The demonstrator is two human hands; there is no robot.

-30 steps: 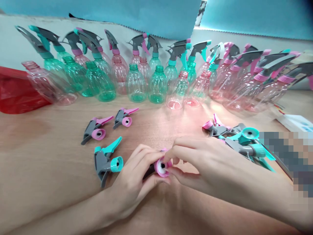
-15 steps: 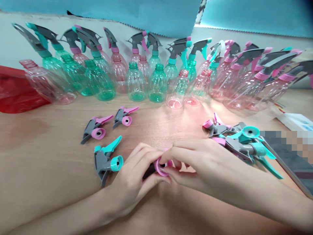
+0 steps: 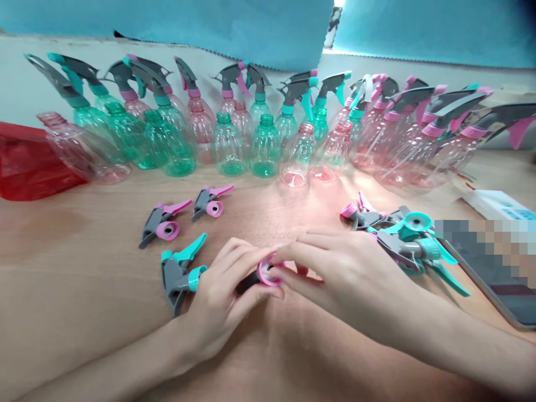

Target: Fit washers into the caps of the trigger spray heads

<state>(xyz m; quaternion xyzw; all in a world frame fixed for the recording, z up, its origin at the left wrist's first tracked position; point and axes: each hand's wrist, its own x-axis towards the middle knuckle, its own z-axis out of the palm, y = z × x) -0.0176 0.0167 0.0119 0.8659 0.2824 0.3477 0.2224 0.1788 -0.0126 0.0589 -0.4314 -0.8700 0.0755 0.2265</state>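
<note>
My left hand (image 3: 224,285) is closed around a trigger spray head (image 3: 248,282) with a grey body and a pink collar. The collar's open end faces up toward me. From the other side, the bent thumb and fingers of my right hand (image 3: 339,268) meet at the collar's rim and opening. Whether a small part sits between those fingertips cannot be made out. A spray head with teal parts (image 3: 173,273) lies just left of my left hand, and two pink ones (image 3: 161,223) (image 3: 210,204) lie beyond it.
Several loose spray heads (image 3: 404,237) are heaped on the right beside a phone (image 3: 489,273). Along the wall stand clear pink and green bottles (image 3: 264,148), some topped with spray heads. A red bag (image 3: 33,164) lies far left, a white box (image 3: 498,204) far right.
Both hands and the spray head have shifted slightly up and left in view. My right fingertips stay at the pink collar. The whole view has moved a little.
</note>
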